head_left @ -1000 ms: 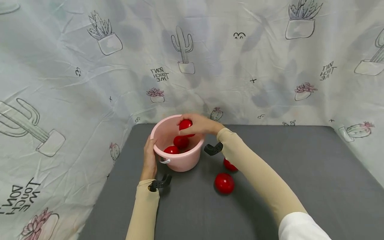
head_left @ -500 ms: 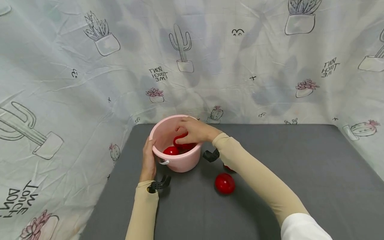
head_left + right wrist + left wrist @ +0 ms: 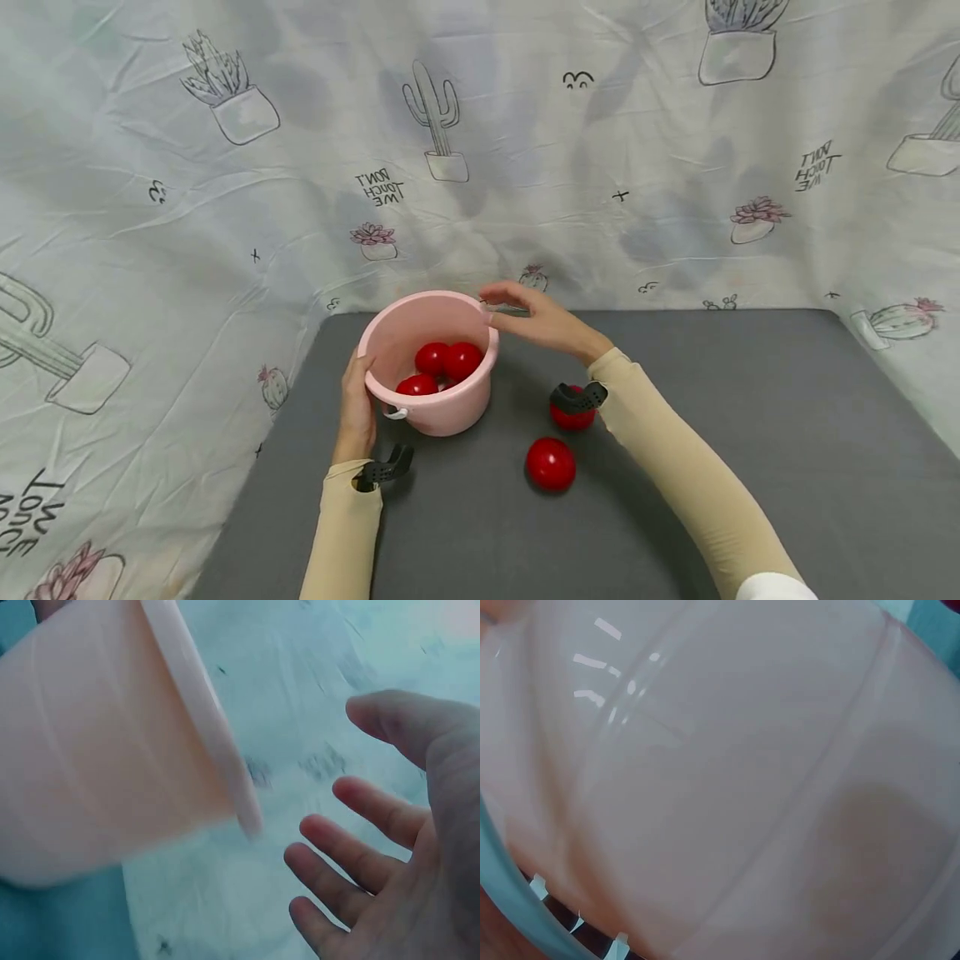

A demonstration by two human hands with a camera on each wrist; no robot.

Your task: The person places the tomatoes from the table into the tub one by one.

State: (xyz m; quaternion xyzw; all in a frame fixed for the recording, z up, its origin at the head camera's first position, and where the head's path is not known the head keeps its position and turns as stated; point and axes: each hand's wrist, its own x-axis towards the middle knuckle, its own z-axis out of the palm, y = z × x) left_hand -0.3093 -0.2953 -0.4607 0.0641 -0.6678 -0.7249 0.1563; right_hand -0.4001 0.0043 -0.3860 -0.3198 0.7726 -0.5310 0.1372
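A pink bucket [image 3: 452, 414] stands at the left of the table, with several shiny red balls [image 3: 462, 362], perhaps tomatoes, in its bottom. My left hand [image 3: 356, 410] holds the bucket's left side, thumb over the rim and fingers against the outer wall, mostly hidden. The bucket wall [image 3: 720, 787] fills the left wrist view. Just beyond the right rim, my right hand [image 3: 549, 323] has its fingers spread and holds nothing. In the right wrist view, those fingers [image 3: 349, 859] are apart from the bucket's rim.
Two more red balls lie on the grey table [image 3: 675, 467]: one in front [image 3: 551, 464], the other [image 3: 572, 414] partly behind the black wrist camera [image 3: 577, 398]. A white cactus-print curtain [image 3: 525, 125] closes off the back and sides. The bucket's white handle end [image 3: 396, 414] faces front.
My right hand lowered a red ball into the bucket, let it go and came out to the right past the rim. My left hand kept its hold on the bucket.
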